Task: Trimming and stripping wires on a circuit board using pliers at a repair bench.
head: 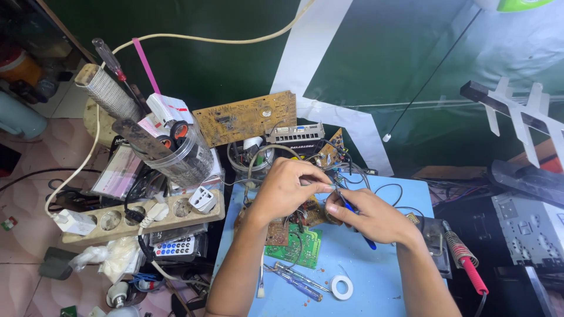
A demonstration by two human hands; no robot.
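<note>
1. Nearest the camera, a white solder roll (341,287) and a blue-handled screwdriver (299,283) lie on the blue table (382,276). A thin brush (259,280) lies by the left forearm, close to the table's left edge.
2. A green circuit board (295,246) lies flat just beyond them, with a smaller brown board (276,233) touching its left side; both lie untouched.
3. The left hand (286,188) is curled, its fingertips pinching a small metal part (329,186) held above the boards. The right hand (367,214) is closed around a blue-handled tool (359,226), with its tip meeting that part.
4. By my judgement, the work is midway: boards lie loose with their wires still trailing, and nothing looks reassembled.
5. To the right, a soldering iron (464,258) with a red handle rests off the table's right edge, clear of the right forearm.
6. To the left, a power strip (141,214) and a remote (175,246) crowd that edge, leaving little room.
7. Farther back, a tan circuit board (245,117) and a plastic jar (185,155) of tools stand against the green wall, so free space lies mainly at the front right of the table.
</note>
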